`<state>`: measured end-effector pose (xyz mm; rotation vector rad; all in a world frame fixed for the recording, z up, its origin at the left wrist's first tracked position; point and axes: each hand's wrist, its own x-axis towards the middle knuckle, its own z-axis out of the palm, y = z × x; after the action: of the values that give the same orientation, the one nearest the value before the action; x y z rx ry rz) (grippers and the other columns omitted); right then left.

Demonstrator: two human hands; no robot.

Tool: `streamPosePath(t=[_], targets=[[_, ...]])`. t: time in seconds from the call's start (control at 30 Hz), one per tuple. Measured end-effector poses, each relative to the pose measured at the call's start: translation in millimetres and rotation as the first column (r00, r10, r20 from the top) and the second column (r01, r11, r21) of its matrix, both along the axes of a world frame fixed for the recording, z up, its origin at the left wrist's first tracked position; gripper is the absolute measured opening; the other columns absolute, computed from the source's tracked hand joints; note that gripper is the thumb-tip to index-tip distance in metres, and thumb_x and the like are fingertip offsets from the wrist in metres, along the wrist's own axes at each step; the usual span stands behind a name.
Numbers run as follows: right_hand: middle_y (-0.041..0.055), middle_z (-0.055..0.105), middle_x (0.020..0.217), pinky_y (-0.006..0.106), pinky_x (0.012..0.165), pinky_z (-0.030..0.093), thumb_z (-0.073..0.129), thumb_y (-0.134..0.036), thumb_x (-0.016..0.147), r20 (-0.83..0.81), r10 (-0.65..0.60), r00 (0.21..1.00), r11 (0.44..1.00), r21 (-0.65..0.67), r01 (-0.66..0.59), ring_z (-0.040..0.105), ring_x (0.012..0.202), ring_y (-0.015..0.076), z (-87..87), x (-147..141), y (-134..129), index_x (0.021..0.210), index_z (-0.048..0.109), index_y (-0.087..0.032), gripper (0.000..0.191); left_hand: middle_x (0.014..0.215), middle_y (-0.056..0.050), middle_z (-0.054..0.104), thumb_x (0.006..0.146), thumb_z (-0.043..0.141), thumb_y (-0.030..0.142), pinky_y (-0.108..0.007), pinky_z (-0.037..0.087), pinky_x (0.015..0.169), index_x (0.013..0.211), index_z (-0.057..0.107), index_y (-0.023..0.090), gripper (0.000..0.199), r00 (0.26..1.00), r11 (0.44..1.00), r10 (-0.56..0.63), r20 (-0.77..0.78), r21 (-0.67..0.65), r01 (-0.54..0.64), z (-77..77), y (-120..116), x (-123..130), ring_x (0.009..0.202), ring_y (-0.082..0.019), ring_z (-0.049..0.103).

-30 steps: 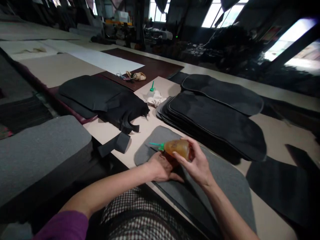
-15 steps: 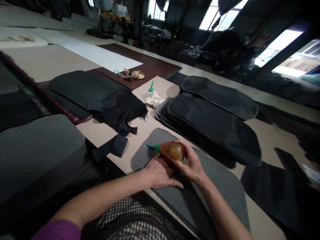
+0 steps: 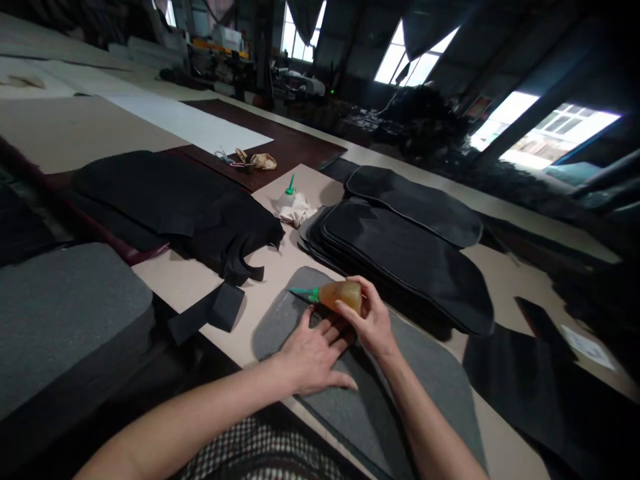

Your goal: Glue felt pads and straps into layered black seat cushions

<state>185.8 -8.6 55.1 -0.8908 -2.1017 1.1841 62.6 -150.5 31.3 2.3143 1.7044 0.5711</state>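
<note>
Head view shows the person's right hand (image 3: 374, 323) grasping an amber bottle (image 3: 337, 295) above the left end of a gray piece (image 3: 430, 367), its green nozzle (image 3: 303, 292) pointing left. Nearer, the left hand (image 3: 313, 357) lies ungripped over that piece, fingers spread. Whether the nozzle tip touches the gray surface is hard to tell. Farther right sits a black stack (image 3: 410, 257); a white cloth (image 3: 300, 213) lies at its far left.

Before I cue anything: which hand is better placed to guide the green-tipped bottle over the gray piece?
Probably the right hand: it grips the bottle, whose green nozzle points out over the gray piece. The left hand is spread over that piece.
</note>
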Motion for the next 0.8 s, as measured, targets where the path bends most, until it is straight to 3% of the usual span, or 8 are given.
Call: streamPosePath(t=[0.13,0.3,0.43,0.8], targets=[[0.0061,0.065,0.12,0.045,0.097,0.053,0.077,-0.054,0.083,-0.005,-0.127,0.992,0.992,-0.006,0.127,0.065,0.106,0.0283,-4.9,-2.9,9.9,0.131,0.054,-0.027,0.059,0.163,-0.014,0.04,0.096,0.015,0.078,-0.068,0.019,0.121,0.157,0.038,0.021,0.086,1.0,1.0,0.007,-0.008,-0.001,-0.007,1.1,2.3,0.7,0.152,-0.031,0.029],[0.008,0.063,0.126,0.046,0.102,0.049,0.078,-0.054,0.083,0.055,-0.108,0.993,0.967,0.239,0.092,0.062,0.114,0.0286,-2.5,-11.1,15.8,0.129,0.056,-0.025,0.059,0.165,-0.015,0.037,0.097,0.015,0.078,-0.069,0.018,0.121,0.159,0.034,0.021,0.087,1.0,1.0,-0.003,0.007,-0.014,0.003,0.2,2.5,2.1,0.154,-0.03,0.025],[0.009,0.062,0.125,0.045,0.101,0.049,0.074,-0.051,0.087,0.041,-0.15,0.988,0.925,0.36,0.125,0.061,0.113,0.0275,-0.4,-11.7,17.1,0.131,0.054,-0.025,0.055,0.165,-0.015,0.037,0.097,0.014,0.077,-0.07,0.016,0.121,0.159,0.034,0.021,0.086,1.0,1.0,-0.005,0.011,-0.022,0.005,0.5,1.3,2.5,0.154,-0.03,0.025],[0.0088,0.063,0.124,0.044,0.1,0.049,0.073,-0.052,0.087,0.036,-0.199,0.979,0.912,0.372,0.172,0.061,0.113,0.0279,5.9,7.8,19.4,0.13,0.055,-0.024,0.055,0.168,-0.016,0.03,0.098,0.018,0.075,-0.068,0.017,0.123,0.158,0.037,0.022,0.082,1.0,1.0,-0.008,-0.023,-0.028,0.007,-1.3,1.1,4.1,0.157,-0.032,0.022]])
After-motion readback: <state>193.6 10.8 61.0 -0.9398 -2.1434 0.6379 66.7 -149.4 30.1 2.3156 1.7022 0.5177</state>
